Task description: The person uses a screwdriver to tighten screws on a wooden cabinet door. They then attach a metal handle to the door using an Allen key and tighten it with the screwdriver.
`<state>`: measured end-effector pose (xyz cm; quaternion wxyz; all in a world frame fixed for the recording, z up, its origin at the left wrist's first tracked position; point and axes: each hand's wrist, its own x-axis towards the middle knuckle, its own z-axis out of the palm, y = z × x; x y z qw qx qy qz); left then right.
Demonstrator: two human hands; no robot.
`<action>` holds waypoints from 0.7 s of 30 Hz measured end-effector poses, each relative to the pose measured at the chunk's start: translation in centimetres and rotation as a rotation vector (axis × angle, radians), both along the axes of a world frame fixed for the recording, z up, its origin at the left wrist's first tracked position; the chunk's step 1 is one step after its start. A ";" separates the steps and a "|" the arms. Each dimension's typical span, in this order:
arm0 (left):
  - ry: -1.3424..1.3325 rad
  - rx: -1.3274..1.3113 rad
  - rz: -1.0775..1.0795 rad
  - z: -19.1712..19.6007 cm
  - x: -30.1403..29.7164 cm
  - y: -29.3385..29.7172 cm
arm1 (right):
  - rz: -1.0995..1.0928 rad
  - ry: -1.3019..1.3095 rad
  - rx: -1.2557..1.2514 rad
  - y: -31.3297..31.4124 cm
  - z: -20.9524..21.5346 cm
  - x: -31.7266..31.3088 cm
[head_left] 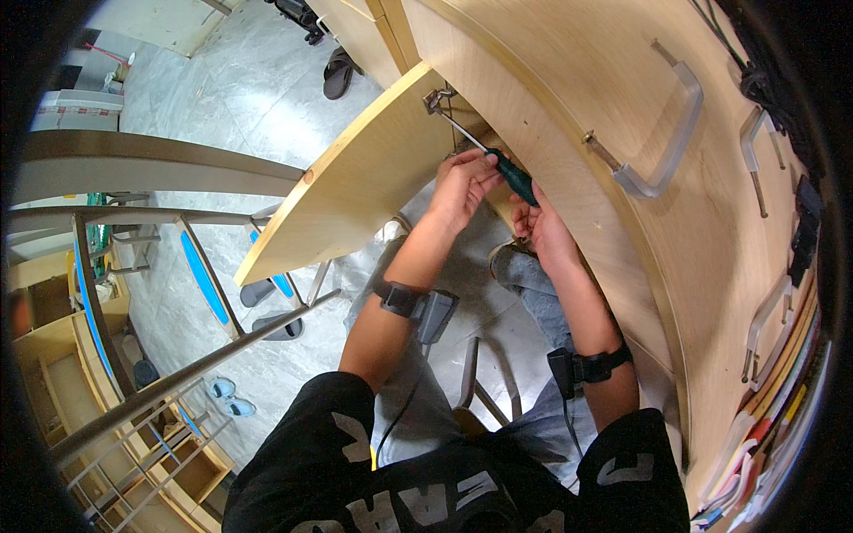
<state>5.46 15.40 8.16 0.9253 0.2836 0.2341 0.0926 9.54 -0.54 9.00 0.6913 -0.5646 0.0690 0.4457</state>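
Observation:
A screwdriver (514, 178) with a dark green handle and a thin metal shaft reaches up to a metal hinge (434, 99). This hinge sits on the inner face of an open wooden cabinet door (355, 178), close to its top end. My left hand (464, 188) pinches the screwdriver where shaft and handle meet. Around the handle's rear end, my right hand (540, 229) has its fingers closed, partly hidden by the cabinet edge. Where the tip meets the hinge is too small to make out.
On the wooden top (613, 80) at the right lie loose metal pull handles (680, 133) with screws, near books (769, 417). At the left stands a metal ladder frame (204, 275) with blue-faced rungs. Slippers (231, 397) and a dark shoe (338, 75) are on the tiled floor.

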 end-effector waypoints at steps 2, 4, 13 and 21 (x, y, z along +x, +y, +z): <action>0.022 -0.002 -0.002 0.2 0.0 0.1 | -0.076 -0.139 -0.042 0.2 0.0 -0.4; 0.057 0.041 0.003 0.4 0.0 0.1 | -0.067 -0.243 -0.114 0.2 -0.1 -0.7; 0.130 0.130 -0.004 -0.1 0.3 -0.4 | -0.076 -0.854 -0.156 0.8 -0.8 -1.8; 0.059 0.095 -0.024 0.4 -0.2 0.0 | 0.059 0.033 -0.091 -0.2 0.5 -0.3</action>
